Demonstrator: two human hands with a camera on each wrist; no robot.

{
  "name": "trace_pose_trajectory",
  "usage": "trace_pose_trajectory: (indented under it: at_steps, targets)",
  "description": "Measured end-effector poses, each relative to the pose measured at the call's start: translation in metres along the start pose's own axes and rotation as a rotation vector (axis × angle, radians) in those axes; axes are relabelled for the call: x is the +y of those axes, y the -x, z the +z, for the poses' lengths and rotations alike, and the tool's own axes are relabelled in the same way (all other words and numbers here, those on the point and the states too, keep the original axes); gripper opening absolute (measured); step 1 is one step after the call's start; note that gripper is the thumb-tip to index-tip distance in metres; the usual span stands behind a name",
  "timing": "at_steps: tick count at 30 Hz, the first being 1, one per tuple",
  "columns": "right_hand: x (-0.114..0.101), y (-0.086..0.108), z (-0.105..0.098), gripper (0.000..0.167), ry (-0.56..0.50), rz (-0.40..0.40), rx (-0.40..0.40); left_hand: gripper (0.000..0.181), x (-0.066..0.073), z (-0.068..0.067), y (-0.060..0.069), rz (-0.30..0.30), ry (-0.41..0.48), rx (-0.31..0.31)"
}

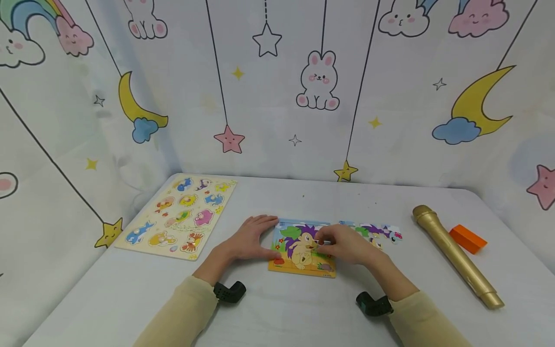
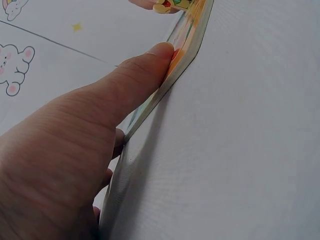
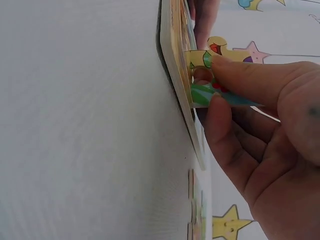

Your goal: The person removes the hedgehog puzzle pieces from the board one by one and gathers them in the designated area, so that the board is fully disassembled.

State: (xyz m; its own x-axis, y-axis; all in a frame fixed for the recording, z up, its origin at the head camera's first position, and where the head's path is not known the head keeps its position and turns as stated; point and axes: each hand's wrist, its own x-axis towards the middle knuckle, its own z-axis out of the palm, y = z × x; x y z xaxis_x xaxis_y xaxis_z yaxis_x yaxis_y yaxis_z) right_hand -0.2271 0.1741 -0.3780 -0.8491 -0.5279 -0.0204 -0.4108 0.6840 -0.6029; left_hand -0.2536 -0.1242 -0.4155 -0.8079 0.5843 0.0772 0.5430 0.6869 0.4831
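A hedgehog jigsaw board (image 1: 303, 273) lies flat on the table in the head view, with a purple-spined hedgehog picture in its frame. My left hand (image 1: 250, 242) rests at the board's left edge, fingers spread, thumb on its lower left corner. In the left wrist view, that thumb (image 2: 142, 70) presses the rim. My right hand (image 1: 347, 243) pinches a jigsaw piece (image 3: 200, 95) between thumb and fingers over the board's right part. The piece is tilted on edge against the board, partly hidden by fingers. Several loose jigsaw pieces (image 1: 383, 232) lie just right of the board.
An animal puzzle board (image 1: 171, 219) lies at the table's back left. A gold microphone-shaped stick (image 1: 457, 258) lies diagonally on the right, beside an orange block (image 1: 468, 239). A patterned curtain (image 1: 277, 115) stands behind the white table (image 1: 277, 318).
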Motion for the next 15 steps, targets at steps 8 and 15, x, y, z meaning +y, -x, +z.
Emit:
trace_pose_trajectory:
  at_steps: [8, 15]
  targets:
    - [-0.0067, 0.0017, -0.0014, 0.007, 0.074, -0.033, 0.021, 0.092, 0.0032, -0.0037, 0.0007, -0.001, 0.002, -0.002]
    - [-0.0015, 0.0036, -0.0072, 0.018, -0.008, 0.026, 0.013, 0.093, 0.0033, -0.0024, 0.0012, -0.007, 0.004, -0.007]
